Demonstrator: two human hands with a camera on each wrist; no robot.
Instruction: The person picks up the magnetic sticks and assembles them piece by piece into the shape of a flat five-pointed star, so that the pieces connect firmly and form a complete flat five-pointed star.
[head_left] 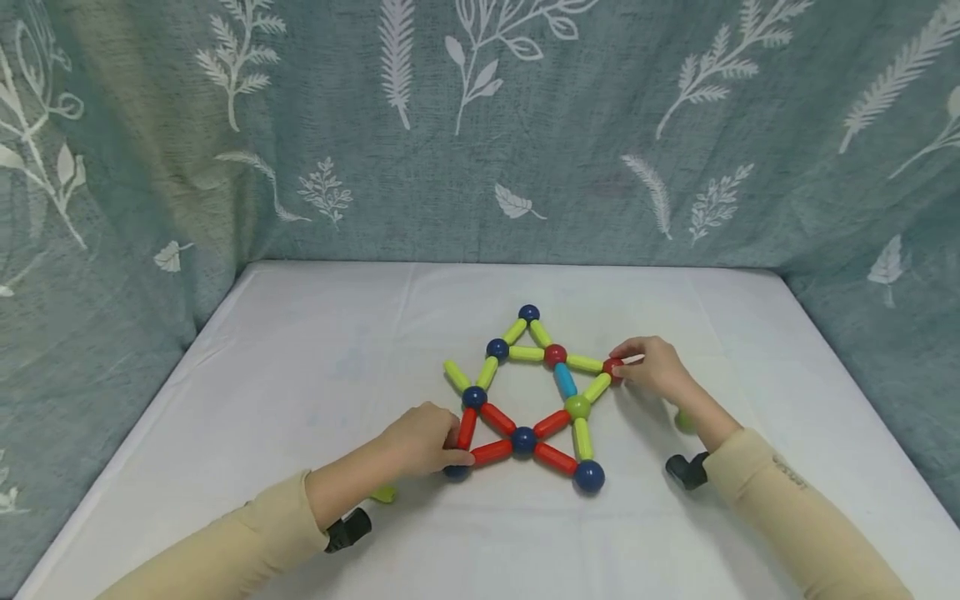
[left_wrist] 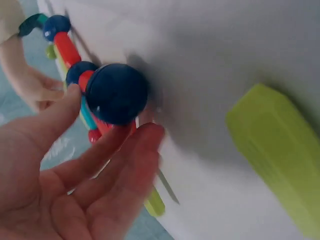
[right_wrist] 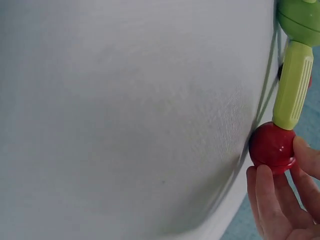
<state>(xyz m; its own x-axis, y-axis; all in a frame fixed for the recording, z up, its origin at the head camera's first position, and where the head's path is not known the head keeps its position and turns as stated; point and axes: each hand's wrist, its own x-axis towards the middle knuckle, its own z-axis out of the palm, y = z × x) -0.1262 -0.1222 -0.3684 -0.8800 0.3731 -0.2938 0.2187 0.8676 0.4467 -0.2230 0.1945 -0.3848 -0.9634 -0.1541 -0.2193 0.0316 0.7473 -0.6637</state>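
A flat star-like figure of magnetic rods and balls lies on the table, with a dark blue ball [head_left: 523,440] joining red rods near its front. My left hand [head_left: 420,440] holds the dark blue ball [left_wrist: 117,94] at the figure's front left corner, thumb on one side and fingers on the other. At the right corner, my right hand [head_left: 654,367] pinches a red ball [right_wrist: 272,146] between thumb and fingers. A yellow-green rod [right_wrist: 294,85] runs from that ball to a green ball [head_left: 577,407]. On the left, one yellow-green rod [head_left: 456,377] has a free outer end.
A loose yellow-green piece [left_wrist: 275,155] lies under my left wrist. Another green piece [head_left: 684,422] is partly hidden by my right forearm. The white-covered table [head_left: 322,350] meets a patterned green curtain [head_left: 450,192] at its back and sides.
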